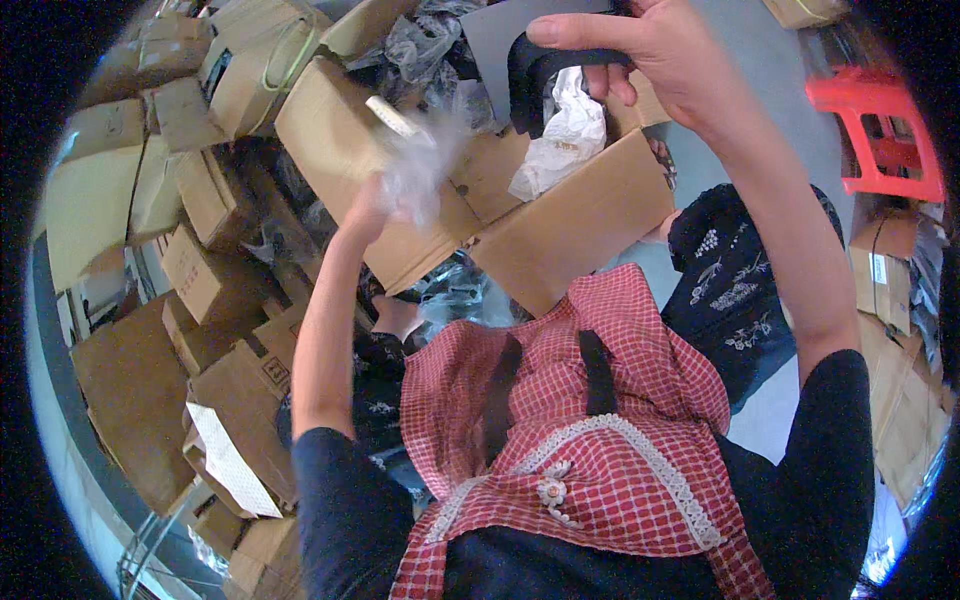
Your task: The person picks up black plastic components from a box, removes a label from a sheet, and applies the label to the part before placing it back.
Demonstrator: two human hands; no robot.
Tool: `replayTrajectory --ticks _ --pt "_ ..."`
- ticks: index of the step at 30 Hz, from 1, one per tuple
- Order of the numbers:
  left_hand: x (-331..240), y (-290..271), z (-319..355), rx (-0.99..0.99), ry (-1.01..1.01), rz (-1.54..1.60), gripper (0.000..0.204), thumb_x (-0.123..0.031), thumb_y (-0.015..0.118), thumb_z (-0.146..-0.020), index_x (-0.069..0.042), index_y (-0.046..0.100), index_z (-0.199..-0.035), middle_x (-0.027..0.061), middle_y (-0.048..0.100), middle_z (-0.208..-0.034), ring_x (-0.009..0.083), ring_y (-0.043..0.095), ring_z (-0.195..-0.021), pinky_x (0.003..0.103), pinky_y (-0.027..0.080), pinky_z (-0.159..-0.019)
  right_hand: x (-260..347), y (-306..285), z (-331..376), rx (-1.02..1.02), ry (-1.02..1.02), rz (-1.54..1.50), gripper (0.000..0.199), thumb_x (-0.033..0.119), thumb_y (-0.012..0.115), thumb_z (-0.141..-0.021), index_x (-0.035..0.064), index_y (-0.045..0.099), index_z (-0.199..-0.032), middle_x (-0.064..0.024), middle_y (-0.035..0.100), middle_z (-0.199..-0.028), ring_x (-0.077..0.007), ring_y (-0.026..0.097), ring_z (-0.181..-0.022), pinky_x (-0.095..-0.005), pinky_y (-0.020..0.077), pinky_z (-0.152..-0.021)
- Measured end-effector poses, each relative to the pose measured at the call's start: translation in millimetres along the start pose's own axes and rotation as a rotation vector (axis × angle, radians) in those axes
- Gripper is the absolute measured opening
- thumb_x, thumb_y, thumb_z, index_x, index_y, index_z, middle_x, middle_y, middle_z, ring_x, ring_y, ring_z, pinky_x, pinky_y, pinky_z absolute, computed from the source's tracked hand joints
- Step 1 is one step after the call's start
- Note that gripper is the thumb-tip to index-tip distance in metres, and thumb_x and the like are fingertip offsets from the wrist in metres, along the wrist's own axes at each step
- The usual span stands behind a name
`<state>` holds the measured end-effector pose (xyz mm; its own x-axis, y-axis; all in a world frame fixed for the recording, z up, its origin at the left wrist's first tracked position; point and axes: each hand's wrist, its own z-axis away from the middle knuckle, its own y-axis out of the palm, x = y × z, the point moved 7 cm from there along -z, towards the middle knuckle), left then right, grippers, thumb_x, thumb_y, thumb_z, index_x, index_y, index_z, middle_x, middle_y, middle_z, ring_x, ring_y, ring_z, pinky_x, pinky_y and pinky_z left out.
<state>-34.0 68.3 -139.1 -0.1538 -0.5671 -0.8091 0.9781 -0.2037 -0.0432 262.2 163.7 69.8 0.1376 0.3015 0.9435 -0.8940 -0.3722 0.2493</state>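
Observation:
My left hand [370,208] is closed on a crumpled clear plastic bag [425,165], which is smeared by motion. A short cream-white strip [392,116] sticks out beyond the bag; whether it is inside the bag I cannot tell. My right hand [650,55], raised at the top, grips a black curved piece [530,75] between thumb and fingers. Below that piece, crumpled white paper [565,140] lies in an open cardboard box [580,225] in front of me. A flat grey panel [487,55] shows behind the black piece.
Cardboard boxes [205,275] are piled along the left side. More plastic wrapping [420,45] lies at the top, and some [455,295] lies below the open box. A red plastic stool [880,130] stands at the right, with boxes [885,270] below it.

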Motion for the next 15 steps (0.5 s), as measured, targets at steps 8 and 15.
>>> replayTrajectory --ticks 8,15 --pt "0 -35 57 -0.078 0.053 -0.187 0.028 -0.006 0.062 -0.08 0.001 0.071 -0.106 0.0086 0.073 -0.095 0.0181 0.068 -0.085 0.034 0.051 -0.075 13 10 16 0.101 -0.126 0.108 0.028 0.011 0.075 -0.083 0.0028 0.065 -0.107 -0.0048 0.066 -0.073 -0.0072 0.052 -0.042 -0.0206 0.04 -0.038" --pt "-4 -58 84 -0.722 0.274 -1.411 0.04 -0.022 0.068 -0.081 -0.009 0.064 -0.118 0.0182 0.069 -0.105 0.0356 0.066 -0.098 0.045 0.053 -0.082 14 24 21 0.126 -0.186 0.158 0.026 0.012 0.075 -0.083 0.0046 0.064 -0.106 -0.0032 0.065 -0.071 -0.0069 0.052 -0.042 -0.0206 0.0397 -0.037"
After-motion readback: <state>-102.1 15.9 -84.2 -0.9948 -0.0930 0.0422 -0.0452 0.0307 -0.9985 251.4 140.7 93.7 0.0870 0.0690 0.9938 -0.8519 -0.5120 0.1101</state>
